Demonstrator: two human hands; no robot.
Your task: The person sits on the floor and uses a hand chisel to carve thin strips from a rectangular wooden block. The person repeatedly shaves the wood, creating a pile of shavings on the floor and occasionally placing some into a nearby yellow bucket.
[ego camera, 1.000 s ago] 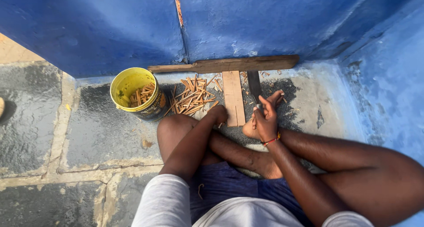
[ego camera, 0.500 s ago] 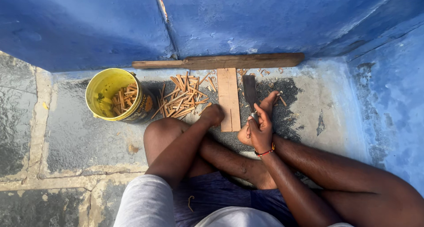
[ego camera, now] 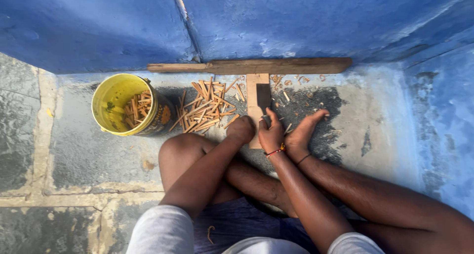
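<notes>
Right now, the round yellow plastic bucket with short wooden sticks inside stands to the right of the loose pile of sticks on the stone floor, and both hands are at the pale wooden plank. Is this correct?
Not quite: in the head view the round yellow plastic bucket stands left of the loose pile of sticks, not right. The sticks inside it and the left hand and right hand at the pale wooden plank are as you said.

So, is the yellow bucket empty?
No, the yellow bucket holds a bunch of short wooden sticks lying against its inner wall.
</notes>
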